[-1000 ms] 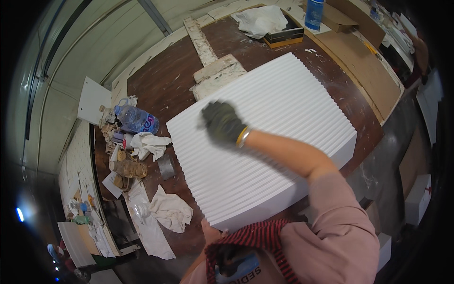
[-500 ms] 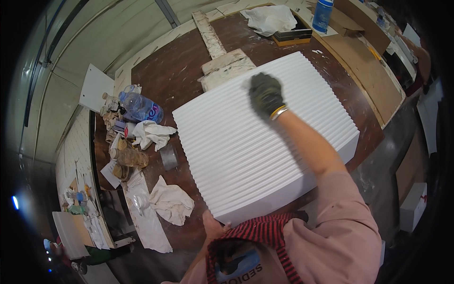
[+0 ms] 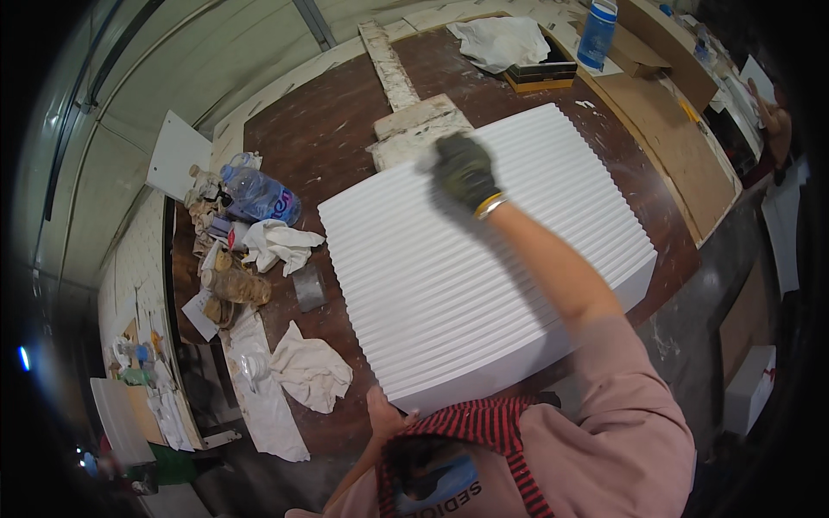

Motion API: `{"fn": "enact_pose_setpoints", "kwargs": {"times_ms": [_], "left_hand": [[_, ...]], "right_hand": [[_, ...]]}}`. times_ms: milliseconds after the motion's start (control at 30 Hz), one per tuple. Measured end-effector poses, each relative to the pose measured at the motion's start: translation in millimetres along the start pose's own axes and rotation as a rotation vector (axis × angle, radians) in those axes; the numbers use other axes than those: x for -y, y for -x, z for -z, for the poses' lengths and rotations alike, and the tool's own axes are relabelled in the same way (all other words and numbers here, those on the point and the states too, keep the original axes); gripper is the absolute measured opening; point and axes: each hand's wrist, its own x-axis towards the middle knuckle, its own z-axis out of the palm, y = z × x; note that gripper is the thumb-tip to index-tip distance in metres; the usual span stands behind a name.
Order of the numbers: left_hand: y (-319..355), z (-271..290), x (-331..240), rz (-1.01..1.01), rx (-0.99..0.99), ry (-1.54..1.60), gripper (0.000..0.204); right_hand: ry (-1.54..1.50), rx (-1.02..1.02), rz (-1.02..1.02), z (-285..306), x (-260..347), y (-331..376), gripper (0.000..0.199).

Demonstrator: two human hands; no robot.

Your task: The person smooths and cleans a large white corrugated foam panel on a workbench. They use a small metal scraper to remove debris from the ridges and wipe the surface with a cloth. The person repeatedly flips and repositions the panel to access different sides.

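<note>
A large white ribbed panel (image 3: pixel 449 293) with a plain, deep front side lies on the brown table (image 3: pixel 311 129). My right hand (image 3: pixel 465 173), in a dark green glove with a yellow cuff, is closed and rests on the ribs near the far edge. A pale, blurred bit shows at its fingertips, too smeared to name. At the near left corner of the panel, my bare left hand (image 3: pixel 385 416) grips the edge, its fingers partly hidden by the panel and my striped apron (image 3: pixel 466 420).
Left of the panel are a clear plastic bottle (image 3: pixel 259 194), a brownish bottle (image 3: pixel 237 285), crumpled cloths (image 3: pixel 313 367) and a grey square piece (image 3: pixel 308 287). Beyond it sit a stained block (image 3: pixel 419 129), a dark box (image 3: pixel 542 73) with white plastic, and a blue bottle (image 3: pixel 597 36). Another person (image 3: pixel 771 116) is at far right.
My right hand has slid left along the ribs, close to the far edge. My left hand stays at the near left corner, and the panel has hardly shifted.
</note>
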Motion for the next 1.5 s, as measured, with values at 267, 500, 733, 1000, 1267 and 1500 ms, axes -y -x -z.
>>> {"fn": "enact_pose_setpoints", "kwargs": {"times_ms": [267,500,733,1000,1267,1500], "left_hand": [[6.2,-3.5,8.3,0.189,0.072,0.168,0.082],[3.9,6.0,4.2,0.006,0.176,-0.103,0.08],[-8.3,10.6,-9.4,0.027,0.166,-0.029,0.075],[-5.1,8.0,-7.7,0.412,0.167,0.36,0.079],[0.9,-0.1,15.0,0.276,0.208,0.241,0.083],[-0.8,70.9,-41.1,0.232,0.132,0.075,0.046]], "right_hand": [[-0.139,0.485,0.058,-57.9,186.8,0.0,0.017],[0.097,0.104,-0.061,-19.0,46.9,-6.8,0.015],[0.532,0.051,-0.356,66.9,-174.8,-30.9,0.016],[0.501,-0.041,-0.362,75.9,-158.9,-15.3,0.015],[-0.089,0.181,-0.062,-10.8,49.0,-9.0,0.015],[-0.891,0.408,-0.104,21.7,154.9,8.3,0.038]]}}
